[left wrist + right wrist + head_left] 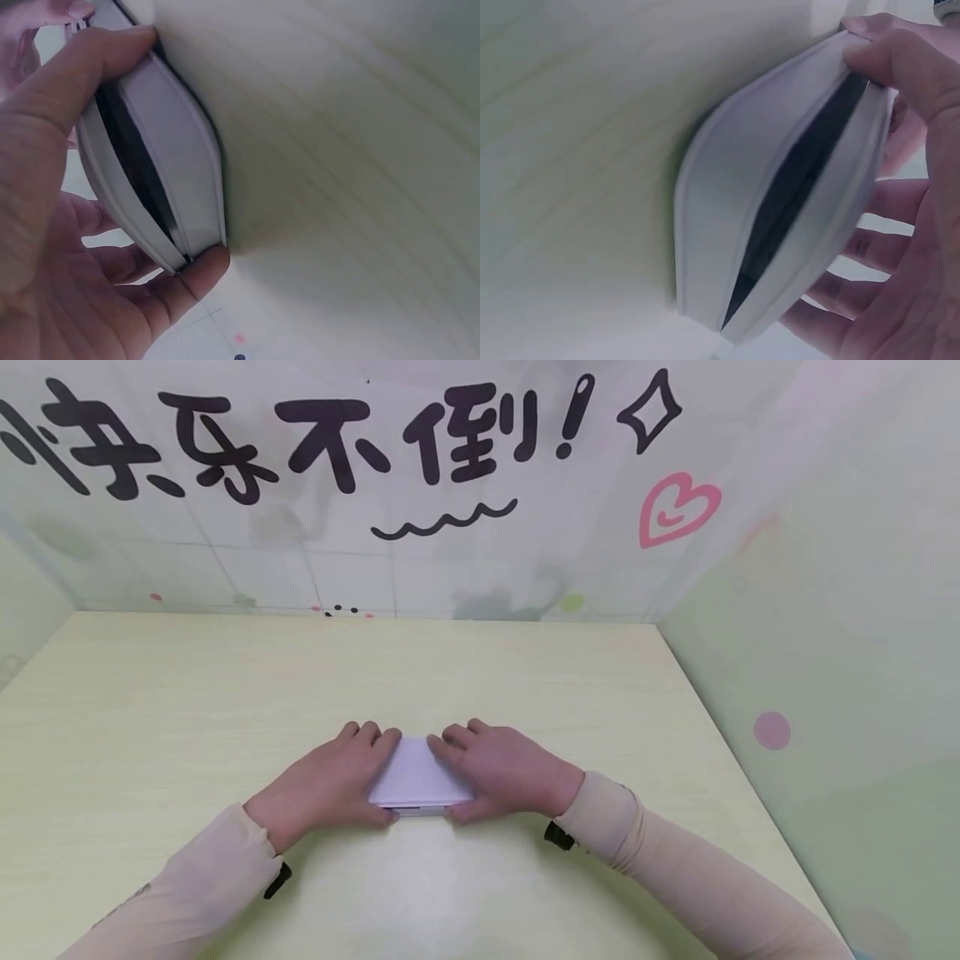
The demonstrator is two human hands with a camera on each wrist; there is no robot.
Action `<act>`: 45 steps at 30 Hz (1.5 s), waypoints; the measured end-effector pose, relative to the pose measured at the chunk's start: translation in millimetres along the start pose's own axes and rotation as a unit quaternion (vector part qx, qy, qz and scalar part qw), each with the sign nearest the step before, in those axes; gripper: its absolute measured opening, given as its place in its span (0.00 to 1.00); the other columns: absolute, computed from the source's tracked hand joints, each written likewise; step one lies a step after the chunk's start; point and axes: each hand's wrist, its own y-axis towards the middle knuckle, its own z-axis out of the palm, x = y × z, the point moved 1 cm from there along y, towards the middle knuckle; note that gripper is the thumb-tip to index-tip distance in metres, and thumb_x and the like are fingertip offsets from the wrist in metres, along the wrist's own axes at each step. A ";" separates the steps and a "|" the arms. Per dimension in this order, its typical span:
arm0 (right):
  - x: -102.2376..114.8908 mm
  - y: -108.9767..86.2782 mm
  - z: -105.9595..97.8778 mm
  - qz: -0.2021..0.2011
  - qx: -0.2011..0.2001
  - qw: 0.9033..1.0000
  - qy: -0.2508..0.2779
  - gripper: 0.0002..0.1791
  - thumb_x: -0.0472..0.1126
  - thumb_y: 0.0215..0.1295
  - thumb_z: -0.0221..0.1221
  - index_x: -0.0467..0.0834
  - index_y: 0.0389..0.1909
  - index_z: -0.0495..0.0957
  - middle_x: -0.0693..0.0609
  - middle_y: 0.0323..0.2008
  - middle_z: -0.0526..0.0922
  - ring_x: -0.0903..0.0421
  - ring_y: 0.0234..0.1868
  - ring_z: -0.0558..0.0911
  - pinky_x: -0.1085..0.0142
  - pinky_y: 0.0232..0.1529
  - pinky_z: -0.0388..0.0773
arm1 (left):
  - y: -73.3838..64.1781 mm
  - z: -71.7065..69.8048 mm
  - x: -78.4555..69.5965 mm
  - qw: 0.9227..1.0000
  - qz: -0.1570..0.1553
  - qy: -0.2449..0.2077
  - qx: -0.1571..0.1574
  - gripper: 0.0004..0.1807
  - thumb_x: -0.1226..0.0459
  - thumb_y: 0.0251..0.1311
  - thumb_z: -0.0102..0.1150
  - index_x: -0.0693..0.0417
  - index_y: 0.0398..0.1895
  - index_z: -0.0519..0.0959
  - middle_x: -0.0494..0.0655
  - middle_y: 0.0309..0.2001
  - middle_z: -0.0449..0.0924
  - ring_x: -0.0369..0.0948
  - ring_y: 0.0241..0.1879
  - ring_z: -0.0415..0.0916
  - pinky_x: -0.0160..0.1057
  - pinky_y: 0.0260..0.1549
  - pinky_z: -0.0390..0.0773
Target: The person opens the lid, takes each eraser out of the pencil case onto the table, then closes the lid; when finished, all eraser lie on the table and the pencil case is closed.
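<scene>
A small white box point(420, 772) sits on the table between the two hands, its pale top facing up. My left hand point(330, 781) grips its left side, thumb at the near edge and fingers toward the far edge. Opposite it, my right hand point(510, 772) holds the right side the same way. Along the box's side point(184, 157) in the left wrist view, a dark gap runs between an upper and a lower white part. The right wrist view shows a similar dark gap point(795, 187) on the other side. What lies inside cannot be made out.
The pale wood-grain table point(187, 693) reaches back to a wall sheet point(465, 572) printed with large dark characters. A pale green panel point(847, 693) borders the right side. Dark straps show under both sleeve cuffs point(600, 810).
</scene>
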 end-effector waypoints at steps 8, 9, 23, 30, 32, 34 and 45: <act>-5.1 -6.1 0.0 0.011 -0.001 0.999 0.042 0.45 0.66 0.64 0.63 0.44 0.75 0.70 0.48 0.65 0.81 0.53 0.51 0.82 0.63 0.47 0.85 | -1.7 -4.7 0.9 1.000 -0.014 -0.023 0.010 0.46 0.46 0.44 0.81 0.52 0.66 0.71 0.51 0.48 0.74 0.45 0.43 0.70 0.42 0.37 0.79; -5.7 -6.6 0.1 0.013 -0.002 0.999 0.047 0.45 0.66 0.65 0.63 0.44 0.75 0.69 0.49 0.66 0.80 0.52 0.53 0.82 0.63 0.48 0.85 | -2.2 -5.3 1.5 0.999 -0.017 -0.024 0.012 0.47 0.45 0.44 0.81 0.51 0.66 0.71 0.51 0.48 0.74 0.45 0.43 0.70 0.42 0.37 0.80; -15.2 -16.6 -7.0 0.023 -0.008 0.995 0.101 0.38 0.65 0.68 0.62 0.46 0.71 0.75 0.50 0.67 0.81 0.52 0.64 0.81 0.60 0.57 0.86 | -15.4 -3.9 22.7 0.992 -0.053 -0.112 0.030 0.56 0.40 0.49 0.77 0.53 0.79 0.65 0.50 0.58 0.76 0.41 0.48 0.77 0.45 0.48 0.82; -26.2 -25.0 -12.6 0.011 -0.043 0.989 0.143 0.25 0.59 0.68 0.66 0.48 0.59 0.82 0.55 0.56 0.86 0.59 0.52 0.83 0.64 0.50 0.87 | -21.0 -3.4 33.9 0.988 -0.039 -0.151 0.015 0.56 0.41 0.52 0.77 0.61 0.78 0.63 0.52 0.63 0.78 0.47 0.58 0.79 0.55 0.60 0.82; -29.2 -26.4 -13.9 0.006 -0.046 0.986 0.160 0.22 0.56 0.69 0.66 0.48 0.57 0.83 0.55 0.54 0.86 0.59 0.51 0.83 0.65 0.51 0.86 | -22.1 -3.5 35.9 0.986 -0.038 -0.161 0.013 0.57 0.41 0.52 0.77 0.61 0.78 0.63 0.52 0.65 0.78 0.49 0.61 0.79 0.57 0.62 0.81; -31.6 -27.6 -16.8 0.003 -0.051 0.983 0.178 0.18 0.52 0.69 0.65 0.48 0.55 0.83 0.55 0.52 0.87 0.59 0.51 0.83 0.64 0.52 0.85 | -23.0 -3.7 37.6 0.985 -0.036 -0.171 0.010 0.57 0.41 0.52 0.78 0.61 0.78 0.64 0.53 0.66 0.77 0.50 0.62 0.78 0.58 0.64 0.80; -45.0 -29.4 -25.6 -0.006 -0.076 0.961 0.266 0.12 0.42 0.69 0.66 0.47 0.52 0.87 0.57 0.48 0.88 0.63 0.47 0.83 0.62 0.50 0.85 | -28.6 -6.1 43.6 0.978 -0.056 -0.198 0.020 0.61 0.41 0.49 0.80 0.61 0.80 0.61 0.57 0.71 0.75 0.59 0.71 0.71 0.63 0.70 0.72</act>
